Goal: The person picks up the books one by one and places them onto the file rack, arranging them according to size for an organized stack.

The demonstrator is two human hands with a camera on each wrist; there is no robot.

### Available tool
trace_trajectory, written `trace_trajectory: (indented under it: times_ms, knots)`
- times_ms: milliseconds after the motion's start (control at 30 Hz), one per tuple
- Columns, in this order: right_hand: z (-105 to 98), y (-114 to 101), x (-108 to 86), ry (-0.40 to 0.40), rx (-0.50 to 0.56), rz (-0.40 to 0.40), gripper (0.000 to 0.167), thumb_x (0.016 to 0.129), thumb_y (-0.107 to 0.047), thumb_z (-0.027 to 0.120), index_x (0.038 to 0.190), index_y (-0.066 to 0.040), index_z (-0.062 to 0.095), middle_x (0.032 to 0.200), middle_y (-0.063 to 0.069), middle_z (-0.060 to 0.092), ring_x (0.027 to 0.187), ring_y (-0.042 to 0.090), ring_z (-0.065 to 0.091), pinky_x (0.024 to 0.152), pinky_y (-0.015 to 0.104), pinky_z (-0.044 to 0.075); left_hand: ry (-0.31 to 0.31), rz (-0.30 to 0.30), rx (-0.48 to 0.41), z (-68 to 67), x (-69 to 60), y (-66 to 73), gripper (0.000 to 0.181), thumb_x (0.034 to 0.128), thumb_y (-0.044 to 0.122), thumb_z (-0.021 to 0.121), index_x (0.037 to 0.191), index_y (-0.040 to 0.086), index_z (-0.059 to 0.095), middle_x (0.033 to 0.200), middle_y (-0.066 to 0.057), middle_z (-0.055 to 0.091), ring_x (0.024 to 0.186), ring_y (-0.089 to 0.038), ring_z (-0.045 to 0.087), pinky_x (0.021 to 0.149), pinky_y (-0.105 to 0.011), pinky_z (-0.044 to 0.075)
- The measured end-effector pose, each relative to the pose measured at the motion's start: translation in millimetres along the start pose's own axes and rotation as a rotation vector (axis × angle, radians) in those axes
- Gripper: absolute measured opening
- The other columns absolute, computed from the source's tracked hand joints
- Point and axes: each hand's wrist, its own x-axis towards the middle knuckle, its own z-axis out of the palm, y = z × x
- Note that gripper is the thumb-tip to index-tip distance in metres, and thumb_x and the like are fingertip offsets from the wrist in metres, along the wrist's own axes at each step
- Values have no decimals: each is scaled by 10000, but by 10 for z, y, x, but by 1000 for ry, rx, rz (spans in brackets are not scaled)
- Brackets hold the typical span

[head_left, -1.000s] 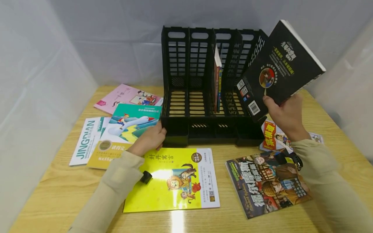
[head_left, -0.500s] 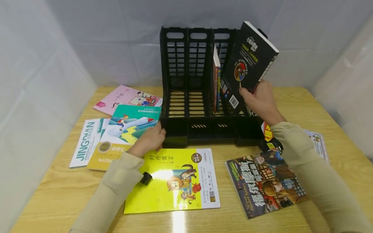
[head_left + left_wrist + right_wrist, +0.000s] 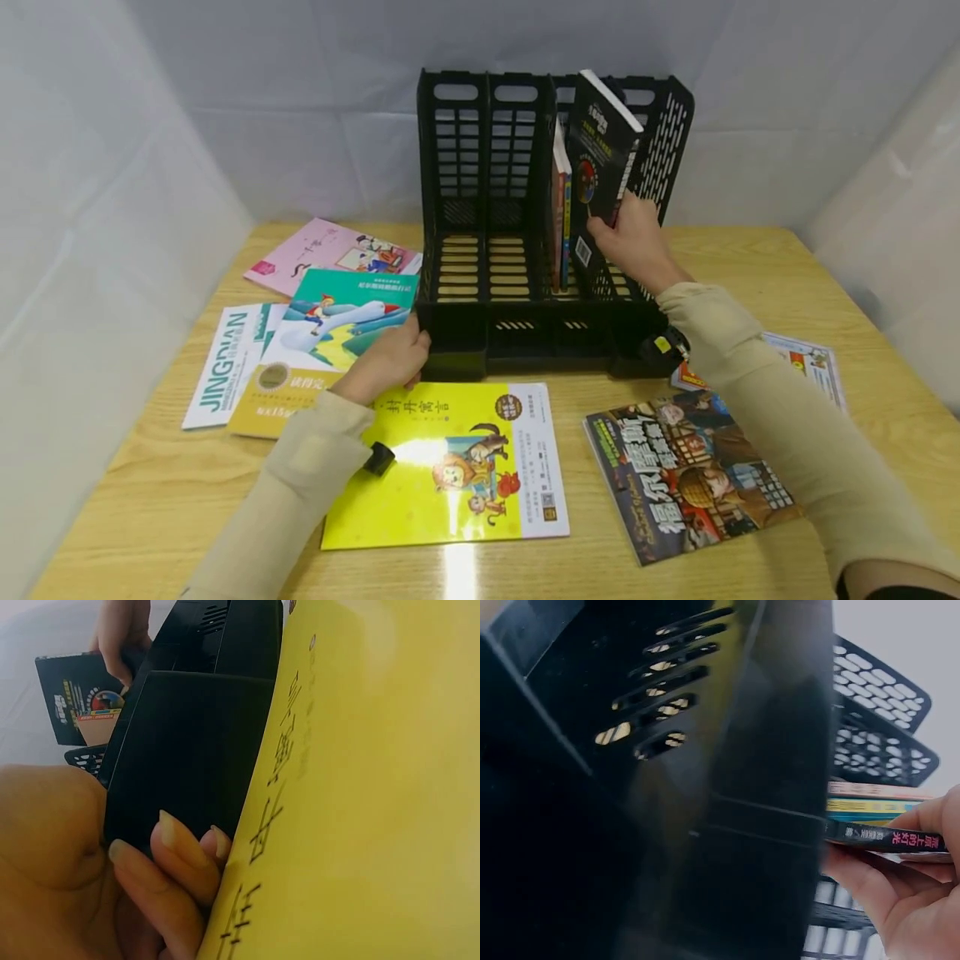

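Note:
A black desktop file rack (image 3: 551,337) with upright dividers stands at the back of the table. My left hand (image 3: 390,362) grips its front left corner; in the left wrist view the fingers (image 3: 176,851) curl against the black front box. With thumb and fingers, my right hand (image 3: 637,246) pinches a black book (image 3: 609,146) by its spine side. The book leans back, its lower end down in the rack's third compartment from the left. Two thin books (image 3: 560,212) stand there to its left. In the right wrist view its spine (image 3: 885,837) faces out; its bottom edge is hidden.
A yellow book (image 3: 442,467) lies before the rack. Left of it overlap a pink book (image 3: 330,250), a green-topped book (image 3: 352,325) and a white book (image 3: 232,367). At right lie a dark comic-style book (image 3: 682,475) and a colourful booklet (image 3: 813,362) partly under the right sleeve.
My right hand has moved left with the black book, from the rack's right side into the third compartment beside the thin books. The left hand stays at the rack's corner.

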Motion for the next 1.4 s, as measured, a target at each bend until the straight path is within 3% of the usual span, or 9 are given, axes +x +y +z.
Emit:
trace_trajectory:
  times_ms: [100, 233, 400, 800, 1000, 1233, 1400]
  knots:
    - [93, 46, 57, -13, -29, -3, 241, 944, -104, 502, 1130, 37, 561, 640, 151, 568, 444, 174, 446, 464, 306, 349, 2, -9, -1, 4, -3, -1, 617, 1062, 281, 244, 1520, -39, -18, 592, -62, 507, 470, -196, 482, 1019, -445, 363]
    - [193, 96, 122, -16, -61, 12, 116, 951, -106, 500, 991, 1, 516, 632, 104, 514, 489, 195, 448, 488, 319, 349, 3, -11, -1, 5, -10, -1, 617, 1062, 282, 245, 1521, -38, -15, 595, -64, 508, 470, -198, 481, 1015, -445, 366]
    - [292, 133, 184, -6, -63, 19, 193, 949, -96, 511, 1109, 11, 528, 714, 140, 578, 558, 227, 500, 522, 337, 374, 7, -5, -6, 4, -8, 4, 618, 1062, 280, 245, 1519, -43, -16, 581, -57, 502, 459, -192, 478, 1034, -444, 355]
    - [411, 179, 203, -20, -91, 42, 120, 945, -83, 503, 1018, 11, 523, 730, 141, 561, 591, 248, 511, 542, 354, 371, 14, -16, -8, 14, -15, 2, 620, 1062, 291, 252, 1525, -34, -1, 586, -57, 501, 459, -193, 480, 1033, -440, 359]
    - [432, 198, 211, -61, -98, 50, 196, 962, -93, 496, 1113, 27, 529, 759, 163, 578, 562, 235, 508, 520, 344, 376, 13, -21, -4, 12, -17, 2, 620, 1062, 293, 254, 1528, -23, -3, 592, -60, 504, 467, -196, 486, 1019, -434, 368]
    - [464, 210, 255, -102, -124, 49, 319, 957, -73, 502, 1258, 31, 495, 918, 240, 649, 658, 286, 605, 555, 370, 430, 15, -6, -13, 12, -16, -7, 617, 1061, 284, 255, 1525, -36, 3, 583, -59, 501, 462, -199, 486, 1030, -436, 364]
    - [451, 194, 283, -134, -121, 76, 431, 958, -92, 493, 1360, 49, 427, 846, 204, 635, 583, 226, 557, 523, 341, 406, 21, 10, -19, 6, -15, -12, 621, 1060, 279, 263, 1523, -43, 3, 574, -58, 500, 451, -201, 486, 1024, -431, 371]
